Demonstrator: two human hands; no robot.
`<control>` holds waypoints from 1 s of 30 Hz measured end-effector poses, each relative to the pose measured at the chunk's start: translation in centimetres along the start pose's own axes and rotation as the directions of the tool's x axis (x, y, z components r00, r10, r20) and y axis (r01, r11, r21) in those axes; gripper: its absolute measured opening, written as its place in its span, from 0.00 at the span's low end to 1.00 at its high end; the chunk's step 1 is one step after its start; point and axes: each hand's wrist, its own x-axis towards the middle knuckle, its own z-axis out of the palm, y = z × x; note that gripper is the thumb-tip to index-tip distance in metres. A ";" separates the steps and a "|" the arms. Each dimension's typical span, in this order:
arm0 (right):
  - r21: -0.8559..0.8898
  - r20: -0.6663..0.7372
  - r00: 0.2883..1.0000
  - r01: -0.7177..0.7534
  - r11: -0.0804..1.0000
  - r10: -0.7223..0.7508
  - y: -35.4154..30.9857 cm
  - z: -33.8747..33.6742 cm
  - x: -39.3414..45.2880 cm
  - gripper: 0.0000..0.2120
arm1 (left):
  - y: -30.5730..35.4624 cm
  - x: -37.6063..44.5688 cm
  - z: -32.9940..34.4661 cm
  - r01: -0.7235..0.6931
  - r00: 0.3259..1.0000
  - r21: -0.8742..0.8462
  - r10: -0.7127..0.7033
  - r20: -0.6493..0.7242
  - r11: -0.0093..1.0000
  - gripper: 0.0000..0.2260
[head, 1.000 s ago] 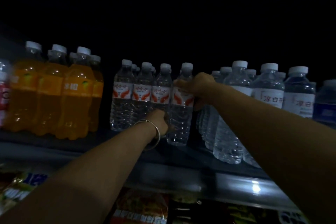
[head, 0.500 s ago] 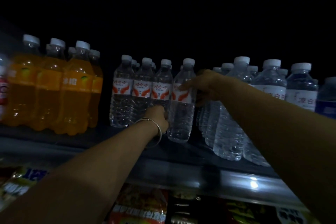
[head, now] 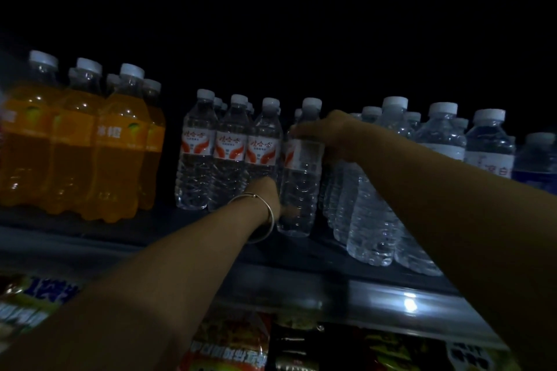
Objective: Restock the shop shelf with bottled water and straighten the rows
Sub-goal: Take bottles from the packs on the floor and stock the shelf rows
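Turning the Front Water Bottle to Match Its Row

Holding the front water bottle with both hands, you are lining it up with its neighbours. Your right hand sits on its shoulder, just under the cap. The fingers wrap over the top edge of the label and look close together, but it is too dark to see each one. Your left hand, with the bangle on its wrist, is down low at the bottle's side. Its fingers are hidden behind the bottle, so I cannot tell if they are spread or pinching.

The bottle stands on the shelf, just to the right of your left fingers and under your right fingers. Its label faces a bit sideways. The three red-label bottles to the left of your fingers all show their labels to the front.

To do this well, I think you should twist the bottle slowly until its red mark faces you like the others. Keep the bottom flat on the shelf so it does not tip. Then slide it gently left until it touches the next bottle. Watch the big water bottles behind your right wrist. They stand very near, so don't bump them.
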 end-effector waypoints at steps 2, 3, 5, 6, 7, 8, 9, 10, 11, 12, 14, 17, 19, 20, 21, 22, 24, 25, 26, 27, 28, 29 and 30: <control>0.072 0.021 1.000 -0.021 0.997 0.020 0.3 0.0 -0.1 0.10 | -0.2 0.3 -0.2 0.004 1.000 -0.020 -0.004 -0.004 1.000 0.22; 0.080 0.033 0.999 -0.034 0.996 0.032 0.4 0.0 -0.2 0.10 | -0.3 0.4 -0.2 0.013 1.000 -0.039 -0.013 -0.008 0.999 0.22; 0.047 0.043 0.997 -0.061 0.997 0.059 0.5 0.1 -0.1 0.14 | -0.6 0.5 -0.4 0.034 0.999 -0.049 -0.036 -0.032 0.998 0.21; 0.033 0.045 0.997 -0.068 0.997 0.067 0.5 0.2 0.1 0.15 | -0.7 0.5 -0.5 0.037 0.997 -0.023 -0.039 -0.065 0.999 0.20; 0.031 0.042 0.997 -0.071 0.997 0.070 0.5 0.2 0.3 0.15 | -0.7 0.5 -0.5 0.028 0.994 0.007 -0.027 -0.107 1.000 0.18; 0.028 0.036 0.997 -0.076 0.997 0.075 0.5 0.3 0.5 0.14 | -0.8 0.5 -0.5 0.013 0.989 0.024 -0.009 -0.147 1.000 0.15; 0.013 0.027 0.997 -0.078 0.997 0.078 0.5 0.5 0.7 0.14 | -0.8 0.4 -0.6 -0.003 0.986 0.028 0.007 -0.168 1.000 0.13; -0.023 0.007 0.997 -0.075 0.997 0.075 0.5 0.7 0.9 0.15 | -0.8 0.3 -0.5 -0.016 0.988 0.025 0.020 -0.155 1.000 0.12; -0.063 -0.022 0.998 -0.061 0.996 0.060 0.5 0.8 0.9 0.17 | -0.7 0.1 -0.5 -0.030 0.993 0.029 0.033 -0.112 0.999 0.15; -0.108 -0.056 0.998 -0.045 0.993 0.039 0.5 0.9 0.9 0.19 | -0.5 -0.2 -0.4 -0.035 0.998 0.034 0.037 -0.055 0.999 0.19; -0.219 -0.095 0.995 0.005 0.976 -0.026 0.3 1.2 0.9 0.22 | -0.3 -0.5 -0.1 -0.033 0.999 0.040 0.033 -0.004 0.999 0.28; -0.291 -0.059 0.998 0.003 0.957 -0.021 0.0 1.4 0.7 0.26 | -0.1 -0.3 0.0 -0.023 0.999 0.060 0.026 -0.045 0.998 0.33; -0.262 0.030 0.996 -0.078 0.962 0.089 -0.2 1.2 0.7 0.24 | -0.1 0.0 -0.1 -0.019 0.999 0.069 0.022 -0.035 0.997 0.29; -0.246 0.081 0.986 -0.122 0.962 0.146 -0.2 1.1 0.8 0.21 | -0.1 0.0 -0.2 -0.032 0.999 0.055 0.034 -0.034 0.998 0.25; -0.233 0.117 0.975 -0.160 0.959 0.191 -0.1 0.8 0.8 0.19 | -0.1 0.1 -0.3 -0.050 0.998 0.036 0.051 -0.046 0.998 0.19; -0.221 0.135 0.966 -0.188 0.957 0.221 0.1 0.7 0.8 0.17 | -0.2 0.1 -0.4 -0.063 0.996 0.028 0.065 -0.061 0.998 0.15; -0.201 0.142 0.957 -0.222 0.954 0.252 0.6 0.8 1.0 0.16 | -0.3 0.2 -0.6 -0.070 0.994 0.047 0.073 -0.082 0.996 0.11; -0.188 0.139 0.957 -0.226 0.956 0.254 0.8 1.0 1.2 0.16 | -0.4 0.3 -0.5 -0.068 0.993 0.062 0.073 -0.089 0.996 0.11; -0.174 0.135 0.959 -0.226 0.958 0.250 1.0 1.2 1.4 0.16 | -0.5 0.5 -0.5 -0.068 0.993 0.075 0.075 -0.093 0.995 0.11; -0.164 0.129 0.960 -0.225 0.961 0.247 1.1 1.5 1.6 0.18 | -0.6 0.6 -0.5 -0.072 0.992 0.088 0.080 -0.096 0.994 0.11; -0.159 0.122 0.961 -0.227 0.961 0.247 1.3 1.7 1.9 0.20 | -0.6 0.7 -0.4 -0.076 0.991 0.100 0.086 -0.098 0.992 0.10; -0.157 0.116 0.962 -0.228 0.961 0.247 1.3 1.9 2.1 0.21 | -0.6 0.9 -0.4 -0.081 0.991 0.111 0.092 -0.098 0.991 0.10; -0.153 0.109 0.963 -0.230 0.961 0.248 1.4 1.9 2.3 0.21 | -0.6 1.1 -0.3 -0.082 0.991 0.119 0.093 -0.096 0.990 0.10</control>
